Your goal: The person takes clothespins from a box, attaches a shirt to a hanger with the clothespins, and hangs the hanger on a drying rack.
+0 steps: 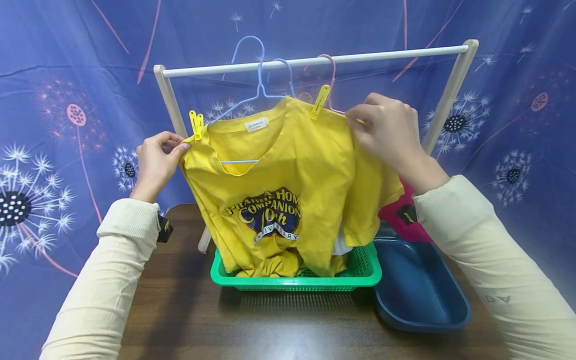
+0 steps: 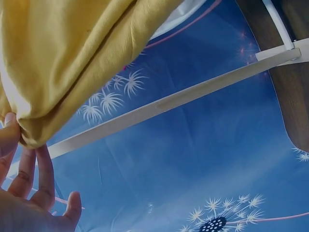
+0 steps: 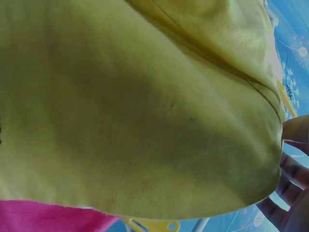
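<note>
A yellow T-shirt with a dark printed emblem hangs on a light blue hanger, its lower part bunched in the green basket. Yellow clothespins sit at its left shoulder, and another clothespin stands at the right shoulder. My left hand pinches the left shoulder fabric between thumb and fingers, the other fingers spread in the left wrist view. At the opposite side, my right hand pinches the shirt's right shoulder; a small yellow piece shows at its fingertips, its kind unclear.
A white rail on wooden posts carries the hanger, with another blue hook and a pink hanger beside it. Below are the green basket, a dark blue basin, pink cloth and the brown table.
</note>
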Demonstrator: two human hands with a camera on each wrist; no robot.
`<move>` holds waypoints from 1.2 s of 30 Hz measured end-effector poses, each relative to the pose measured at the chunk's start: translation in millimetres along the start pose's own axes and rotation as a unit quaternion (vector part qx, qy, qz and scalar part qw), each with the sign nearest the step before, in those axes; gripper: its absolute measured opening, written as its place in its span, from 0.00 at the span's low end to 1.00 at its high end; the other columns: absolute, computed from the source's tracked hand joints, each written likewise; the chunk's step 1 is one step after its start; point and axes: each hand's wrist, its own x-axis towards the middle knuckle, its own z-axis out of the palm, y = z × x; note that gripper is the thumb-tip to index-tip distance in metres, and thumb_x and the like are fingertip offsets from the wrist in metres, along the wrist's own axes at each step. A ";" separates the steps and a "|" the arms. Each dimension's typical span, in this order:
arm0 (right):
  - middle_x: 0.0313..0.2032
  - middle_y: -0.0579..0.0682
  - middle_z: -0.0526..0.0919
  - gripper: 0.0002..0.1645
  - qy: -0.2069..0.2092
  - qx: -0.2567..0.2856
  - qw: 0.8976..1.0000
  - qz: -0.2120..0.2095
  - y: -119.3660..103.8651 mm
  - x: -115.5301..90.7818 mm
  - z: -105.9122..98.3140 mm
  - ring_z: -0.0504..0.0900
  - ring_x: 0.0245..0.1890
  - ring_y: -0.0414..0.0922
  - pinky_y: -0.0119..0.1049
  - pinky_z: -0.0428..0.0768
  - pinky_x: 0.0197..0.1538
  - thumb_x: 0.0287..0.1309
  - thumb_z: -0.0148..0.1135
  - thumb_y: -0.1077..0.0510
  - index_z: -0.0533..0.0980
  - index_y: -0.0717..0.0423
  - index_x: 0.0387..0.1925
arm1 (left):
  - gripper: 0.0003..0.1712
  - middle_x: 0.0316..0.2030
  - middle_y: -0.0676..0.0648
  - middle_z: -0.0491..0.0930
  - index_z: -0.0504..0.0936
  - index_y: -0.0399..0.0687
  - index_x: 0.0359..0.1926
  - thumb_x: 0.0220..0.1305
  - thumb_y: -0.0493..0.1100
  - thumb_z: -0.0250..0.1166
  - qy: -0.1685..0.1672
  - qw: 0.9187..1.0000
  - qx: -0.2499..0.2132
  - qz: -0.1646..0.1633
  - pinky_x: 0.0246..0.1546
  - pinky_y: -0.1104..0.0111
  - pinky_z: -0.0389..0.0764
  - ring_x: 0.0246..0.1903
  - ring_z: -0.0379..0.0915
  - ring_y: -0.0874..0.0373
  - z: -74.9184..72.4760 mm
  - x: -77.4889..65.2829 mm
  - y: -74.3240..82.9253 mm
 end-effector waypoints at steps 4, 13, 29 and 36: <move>0.24 0.52 0.79 0.09 -0.007 -0.007 1.000 0.006 -1.9 8.5 2.4 0.74 0.20 0.52 0.47 0.67 0.23 0.54 0.58 0.58 0.84 0.51 0.32 | 0.12 0.32 0.45 0.83 0.82 0.45 0.37 0.57 0.48 0.63 0.013 1.000 -0.009 -0.025 0.48 0.66 0.63 0.25 0.66 0.75 3.2 6.3 1.8; 0.25 0.51 0.79 0.12 -0.036 -0.019 0.999 0.015 -6.7 19.0 7.8 0.75 0.22 0.52 0.48 0.68 0.24 0.54 0.55 0.59 0.85 0.49 0.32 | 0.15 0.32 0.45 0.83 0.82 0.43 0.39 0.58 0.49 0.63 0.032 0.997 -0.008 -0.063 0.52 0.62 0.62 0.38 0.71 0.52 7.4 14.0 1.5; 0.24 0.51 0.77 0.11 -0.067 -0.032 0.997 -0.013 -11.7 5.1 24.5 0.76 0.21 0.51 0.46 0.71 0.22 0.52 0.56 0.60 0.84 0.51 0.32 | 0.16 0.40 0.38 0.82 0.81 0.43 0.42 0.60 0.50 0.59 -0.006 0.995 0.017 -0.094 0.35 0.67 0.68 0.37 0.74 0.51 25.5 5.3 -16.1; 0.24 0.51 0.79 0.09 -0.069 -0.022 0.997 -0.024 -7.0 -5.7 31.9 0.76 0.22 0.50 0.45 0.73 0.23 0.52 0.59 0.60 0.84 0.53 0.33 | 0.16 0.44 0.36 0.79 0.77 0.38 0.46 0.62 0.44 0.56 -0.052 0.996 0.016 -0.074 0.49 0.56 0.70 0.44 0.75 0.43 33.3 1.1 -26.1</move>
